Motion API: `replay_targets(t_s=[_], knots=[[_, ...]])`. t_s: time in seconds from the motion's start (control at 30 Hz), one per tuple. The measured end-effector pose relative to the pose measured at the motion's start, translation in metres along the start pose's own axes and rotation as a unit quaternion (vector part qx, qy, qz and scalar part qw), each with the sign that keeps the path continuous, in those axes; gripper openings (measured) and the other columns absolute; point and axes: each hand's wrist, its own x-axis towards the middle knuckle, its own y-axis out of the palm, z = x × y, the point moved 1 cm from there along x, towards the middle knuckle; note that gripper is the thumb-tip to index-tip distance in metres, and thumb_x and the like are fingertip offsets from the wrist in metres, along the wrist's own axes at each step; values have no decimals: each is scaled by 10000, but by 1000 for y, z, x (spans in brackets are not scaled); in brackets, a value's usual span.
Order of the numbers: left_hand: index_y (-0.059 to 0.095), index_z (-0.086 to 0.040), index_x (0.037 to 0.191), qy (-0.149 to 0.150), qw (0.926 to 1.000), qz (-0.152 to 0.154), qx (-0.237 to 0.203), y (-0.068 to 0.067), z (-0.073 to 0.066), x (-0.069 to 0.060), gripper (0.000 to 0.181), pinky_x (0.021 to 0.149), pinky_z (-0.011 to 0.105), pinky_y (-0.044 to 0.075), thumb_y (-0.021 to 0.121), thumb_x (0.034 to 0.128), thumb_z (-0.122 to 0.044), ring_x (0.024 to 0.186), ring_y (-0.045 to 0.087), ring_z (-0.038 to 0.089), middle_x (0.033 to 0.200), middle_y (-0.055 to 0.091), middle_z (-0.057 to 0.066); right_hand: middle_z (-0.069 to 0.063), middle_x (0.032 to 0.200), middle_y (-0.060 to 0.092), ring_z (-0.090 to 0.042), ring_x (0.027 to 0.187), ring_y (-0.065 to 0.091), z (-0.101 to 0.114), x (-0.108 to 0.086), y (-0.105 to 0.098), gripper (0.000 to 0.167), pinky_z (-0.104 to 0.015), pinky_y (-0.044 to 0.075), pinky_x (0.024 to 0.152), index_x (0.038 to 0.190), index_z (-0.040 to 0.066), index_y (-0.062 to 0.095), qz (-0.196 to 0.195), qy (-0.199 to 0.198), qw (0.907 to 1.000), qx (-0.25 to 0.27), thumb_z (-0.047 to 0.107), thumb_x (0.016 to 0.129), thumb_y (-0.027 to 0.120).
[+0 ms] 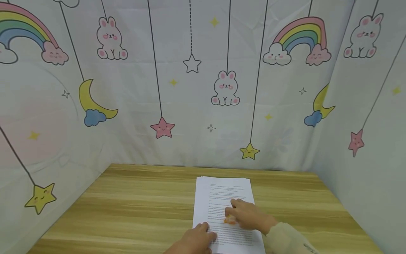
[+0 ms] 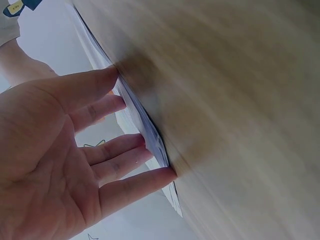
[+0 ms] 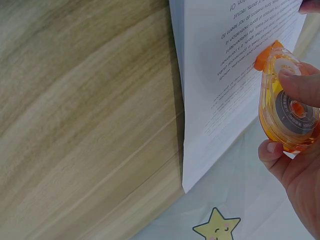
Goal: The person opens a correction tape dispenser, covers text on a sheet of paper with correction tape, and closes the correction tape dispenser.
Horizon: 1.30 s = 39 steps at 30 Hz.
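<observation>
A stack of printed paper [image 1: 201, 197] lies on the wooden table, its top sheet covered in lines of text. My right hand [image 1: 248, 215] grips an orange see-through correction tape [image 3: 292, 112], with the thumb on its side. The orange tip [image 3: 267, 55] is over the printed lines in the right wrist view; whether it touches the sheet I cannot tell. At the stack's lower left edge rests my left hand [image 1: 197, 239]. Its fingers [image 2: 122, 152] stretch out fairly straight and spread, touching the paper edge in the left wrist view.
The table [image 1: 142, 201] has a wood-grain top that extends on both sides of the stack. A pale curtain [image 1: 133, 141] printed with rabbits, stars and rainbows hangs behind it and along both sides.
</observation>
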Motion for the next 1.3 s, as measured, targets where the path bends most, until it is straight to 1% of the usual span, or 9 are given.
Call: replay_targets(t_s=[0.13,0.27,0.5,0.63,0.8,0.9,1.0,1.13,1.3], knots=[[639,-256,1111,-5,10000,51,-26,0,0,0,392,741,315,500,714,731,-321,957,551,151,1113,566,31,60,826,475,-59,667,398,-1,-1,-1,230,-182,345,545,962,275,575,139,40,9999,67,130,806,660],[638,-253,1111,12,10000,54,-33,0,0,-1,393,759,318,501,713,733,-325,974,553,155,1128,567,37,63,818,474,-67,674,414,-2,-4,-3,219,-181,354,563,959,271,577,127,-1,9999,3,129,811,655],[637,-253,1109,43,10000,72,-22,-2,-1,-1,386,748,316,500,709,738,-330,967,550,151,1127,566,35,61,824,478,-83,691,449,-2,-9,-4,233,-183,378,575,957,259,576,-63,-106,9998,-129,119,796,669],[634,-253,1116,36,9999,115,-54,-2,-1,0,391,759,325,500,707,739,-332,981,548,161,1136,561,37,69,797,456,-63,672,406,-6,-10,-1,249,-166,351,568,956,259,592,-316,-140,9994,60,97,784,670],[637,-249,1108,107,9999,45,-45,-1,1,0,387,737,320,498,707,737,-333,949,550,155,1106,567,36,108,729,351,-16,632,284,-18,-17,4,316,-138,286,556,957,243,633,-819,362,9913,965,-5,761,630],[640,-244,1104,136,9999,-5,-51,-1,1,-1,384,729,318,495,707,736,-330,935,551,155,1094,570,38,115,731,352,-9,625,278,-26,-24,2,318,-144,288,557,965,226,639,-899,697,9849,1302,-19,764,611],[630,-254,1135,120,9999,-17,-97,0,1,-1,410,731,319,497,709,738,-325,942,553,162,1100,569,44,107,742,383,-13,637,311,-32,-29,-3,296,-157,308,564,973,225,637,-842,863,9834,1353,2,779,620],[589,-343,1206,60,9999,-30,-104,1,0,-1,464,721,307,502,705,758,-304,964,553,169,1109,559,52,93,750,414,-12,650,333,-35,-34,-9,275,-159,321,573,978,217,634,-799,872,9840,1335,23,784,640],[597,-397,1174,118,9992,-369,117,4,0,-2,439,647,296,487,685,761,-279,925,551,177,1062,559,65,90,766,448,-11,664,364,-37,-40,-9,264,-166,342,579,984,213,622,-808,865,9840,1329,37,790,654]])
